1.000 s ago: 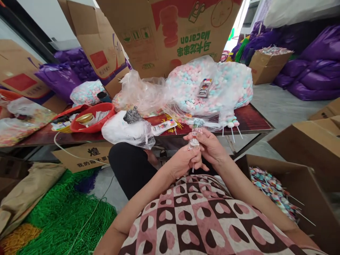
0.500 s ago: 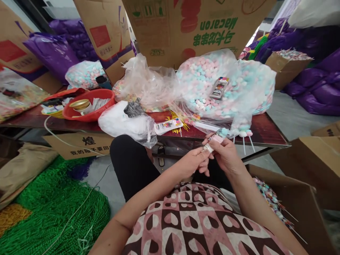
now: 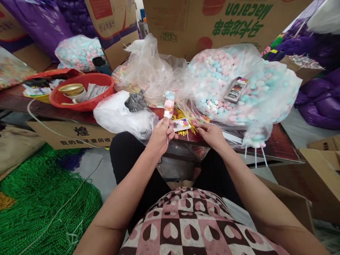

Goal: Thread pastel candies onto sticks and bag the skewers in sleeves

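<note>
Counter point(image 3: 290, 146): dark red, running left to right beyond the seated person point(image 3: 183, 226).
Macaron carton point(image 3: 180, 17): brown cardboard with upside-down green lettering, standing at the far side.
Marshmallow bag point(image 3: 276, 83): clear plastic full of pink, pale blue and white pieces, on the right of the counter.
Red basket point(image 3: 79, 105): on the left of the counter, with a gold-coloured dish point(image 3: 70, 89) and papers inside.
Left hand point(image 3: 161, 134): at the counter's near edge, its grip pinched around the lower part of a wrapped marshmallow stick point(image 3: 169, 103).
Right hand point(image 3: 211, 134): to the right, its grip narrow, fingertips at some yellow twist ties point(image 3: 181, 114); I cannot tell whether it holds one.
Wrapped marshmallow stick: its printed wrapper rises above the left hand.
Printed packet point(image 3: 181, 124): on the counter, between the hands.
Yellow twist ties: scattered loosely around that packet.
</note>
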A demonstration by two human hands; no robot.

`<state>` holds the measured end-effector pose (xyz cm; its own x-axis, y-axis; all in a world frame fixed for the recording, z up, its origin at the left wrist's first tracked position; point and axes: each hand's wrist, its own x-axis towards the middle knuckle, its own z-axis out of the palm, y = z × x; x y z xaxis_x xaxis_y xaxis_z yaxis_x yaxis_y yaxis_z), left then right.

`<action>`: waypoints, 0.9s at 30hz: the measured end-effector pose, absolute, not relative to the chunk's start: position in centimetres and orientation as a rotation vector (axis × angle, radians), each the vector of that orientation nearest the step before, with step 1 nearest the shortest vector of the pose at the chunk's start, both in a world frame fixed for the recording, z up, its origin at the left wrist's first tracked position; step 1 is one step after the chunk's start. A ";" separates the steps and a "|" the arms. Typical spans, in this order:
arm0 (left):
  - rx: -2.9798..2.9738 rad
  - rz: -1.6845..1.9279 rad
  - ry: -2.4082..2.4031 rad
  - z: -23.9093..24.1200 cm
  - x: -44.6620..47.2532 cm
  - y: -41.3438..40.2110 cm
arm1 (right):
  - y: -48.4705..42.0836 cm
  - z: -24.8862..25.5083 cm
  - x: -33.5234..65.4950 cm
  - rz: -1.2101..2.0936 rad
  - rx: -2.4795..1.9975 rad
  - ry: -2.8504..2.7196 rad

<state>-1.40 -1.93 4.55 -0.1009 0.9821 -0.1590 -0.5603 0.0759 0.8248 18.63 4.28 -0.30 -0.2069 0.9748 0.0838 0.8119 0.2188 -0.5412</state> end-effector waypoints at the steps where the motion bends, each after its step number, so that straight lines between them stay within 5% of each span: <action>1: 0.570 1.447 0.893 5.0 -1.6 -1.5 | 4.9 -0.4 18.3 0.434 -1.729 -2.193; 9: 0.331 1.504 0.709 5.1 -0.5 2.2 | 6.0 -1.0 15.6 0.172 -1.986 -2.325; 16: 0.282 1.455 0.811 2.9 0.0 2.3 | 7.6 -0.3 18.1 0.336 -1.937 -2.284; 23: 0.374 1.412 0.834 1.7 1.5 2.4 | 6.4 -0.8 19.7 1.212 -1.605 -1.530; 27: 0.431 1.354 0.889 1.1 2.4 2.4 | 5.6 -0.7 19.5 1.344 -1.387 -1.267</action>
